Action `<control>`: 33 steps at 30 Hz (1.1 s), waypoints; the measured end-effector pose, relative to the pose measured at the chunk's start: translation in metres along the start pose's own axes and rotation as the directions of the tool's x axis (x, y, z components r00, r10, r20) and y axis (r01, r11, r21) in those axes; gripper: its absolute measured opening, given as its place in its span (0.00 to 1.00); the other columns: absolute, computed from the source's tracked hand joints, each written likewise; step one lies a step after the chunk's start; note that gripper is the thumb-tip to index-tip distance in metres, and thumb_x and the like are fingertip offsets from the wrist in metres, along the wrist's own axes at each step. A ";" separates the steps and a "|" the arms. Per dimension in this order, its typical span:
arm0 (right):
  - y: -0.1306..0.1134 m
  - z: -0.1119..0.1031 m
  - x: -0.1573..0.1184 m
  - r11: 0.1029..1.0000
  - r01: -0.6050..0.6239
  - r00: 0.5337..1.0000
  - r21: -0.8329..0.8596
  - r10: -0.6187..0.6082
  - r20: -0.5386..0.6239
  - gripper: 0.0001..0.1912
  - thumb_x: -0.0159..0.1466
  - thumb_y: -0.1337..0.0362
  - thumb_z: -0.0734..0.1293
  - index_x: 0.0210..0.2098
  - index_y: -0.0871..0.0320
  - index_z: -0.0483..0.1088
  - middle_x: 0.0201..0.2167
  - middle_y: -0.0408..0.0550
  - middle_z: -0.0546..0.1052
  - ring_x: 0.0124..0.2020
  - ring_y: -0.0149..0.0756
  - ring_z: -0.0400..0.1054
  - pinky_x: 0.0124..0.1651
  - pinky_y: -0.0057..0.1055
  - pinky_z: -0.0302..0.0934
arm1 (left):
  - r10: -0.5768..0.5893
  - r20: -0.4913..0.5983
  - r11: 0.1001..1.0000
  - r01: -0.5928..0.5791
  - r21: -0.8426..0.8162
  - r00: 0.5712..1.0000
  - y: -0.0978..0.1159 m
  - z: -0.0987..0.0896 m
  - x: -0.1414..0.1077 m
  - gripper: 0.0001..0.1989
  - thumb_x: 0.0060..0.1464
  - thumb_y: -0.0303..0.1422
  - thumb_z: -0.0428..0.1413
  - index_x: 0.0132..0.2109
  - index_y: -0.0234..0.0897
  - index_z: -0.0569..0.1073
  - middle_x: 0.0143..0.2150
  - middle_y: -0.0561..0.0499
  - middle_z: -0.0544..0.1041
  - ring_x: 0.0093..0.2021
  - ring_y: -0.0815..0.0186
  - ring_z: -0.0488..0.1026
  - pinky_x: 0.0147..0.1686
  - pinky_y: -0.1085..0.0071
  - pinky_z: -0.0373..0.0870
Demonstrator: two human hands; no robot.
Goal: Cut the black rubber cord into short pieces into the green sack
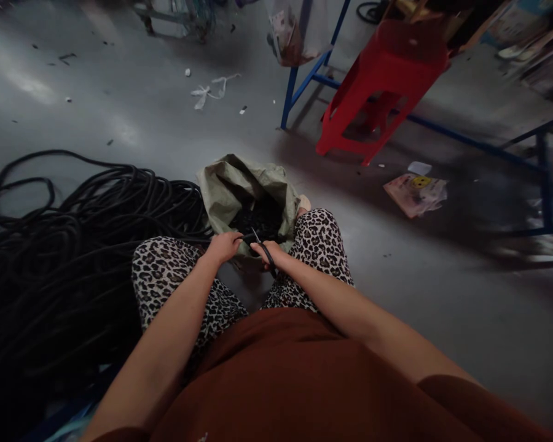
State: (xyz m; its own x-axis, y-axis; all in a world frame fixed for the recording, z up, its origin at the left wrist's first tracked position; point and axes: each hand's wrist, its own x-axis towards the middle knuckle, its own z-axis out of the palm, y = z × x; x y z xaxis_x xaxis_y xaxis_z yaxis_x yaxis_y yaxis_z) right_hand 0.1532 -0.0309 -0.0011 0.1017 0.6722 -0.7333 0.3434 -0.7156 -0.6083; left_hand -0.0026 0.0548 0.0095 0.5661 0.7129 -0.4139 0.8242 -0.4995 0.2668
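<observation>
Between my knees stands a greenish woven sack (pixel 216 190), its mouth open and dark pieces inside. My left hand (pixel 225 247) is closed around a black cord (pixel 247 237) whose end reaches over the sack's opening. In my right hand (pixel 273 253) is a pair of scissors (pixel 270 258) with black handles, the blades pointing up and left, close to the cord. Whether the blades touch the cord I cannot tell. A large heap of black cord (pixel 96 227) lies on the floor to my left, and the held length seems to come from it.
A red plastic stool (pixel 387 73) stands ahead on the right beside a blue metal frame (pixel 311 83). A plastic bag (pixel 297 37) hangs there. Printed packets (pixel 417 193) and a white plastic scrap (pixel 203 95) lie on the grey floor (pixel 142 110).
</observation>
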 end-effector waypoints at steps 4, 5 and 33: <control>-0.001 -0.004 -0.002 0.999 -0.003 1.000 -0.033 0.003 -0.018 0.27 0.59 0.42 0.58 0.35 0.62 0.70 0.17 0.44 0.70 0.11 0.30 0.63 0.14 0.24 0.58 | -0.029 0.002 0.999 0.029 0.019 1.000 -0.003 -0.003 -0.002 0.18 0.55 0.38 0.46 0.52 0.46 0.69 0.50 0.51 0.73 0.51 0.62 0.68 0.49 0.67 0.62; -0.001 -0.005 -0.003 0.999 -0.001 1.000 -0.045 0.000 -0.019 0.28 0.59 0.42 0.59 0.35 0.62 0.71 0.17 0.45 0.70 0.11 0.30 0.63 0.14 0.24 0.58 | -0.032 0.009 0.999 0.032 0.017 0.999 -0.003 -0.003 -0.002 0.18 0.55 0.37 0.46 0.52 0.47 0.69 0.50 0.52 0.74 0.51 0.62 0.68 0.49 0.67 0.62; 0.000 -0.009 -0.008 0.982 0.057 0.997 -0.180 -0.065 -0.034 0.27 0.59 0.44 0.60 0.30 0.63 0.73 0.16 0.46 0.71 0.12 0.29 0.63 0.16 0.21 0.55 | -0.085 0.042 0.994 0.082 0.075 0.995 -0.001 -0.005 -0.001 0.18 0.56 0.37 0.44 0.51 0.46 0.69 0.48 0.49 0.75 0.49 0.60 0.70 0.45 0.65 0.63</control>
State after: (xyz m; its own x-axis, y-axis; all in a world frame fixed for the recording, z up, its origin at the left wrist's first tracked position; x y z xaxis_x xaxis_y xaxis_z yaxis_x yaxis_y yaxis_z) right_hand 0.1607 -0.0348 0.0070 0.1114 0.7232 -0.6816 0.5110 -0.6299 -0.5848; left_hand -0.0040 0.0574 0.0144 0.4923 0.7317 -0.4715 0.8644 -0.4747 0.1660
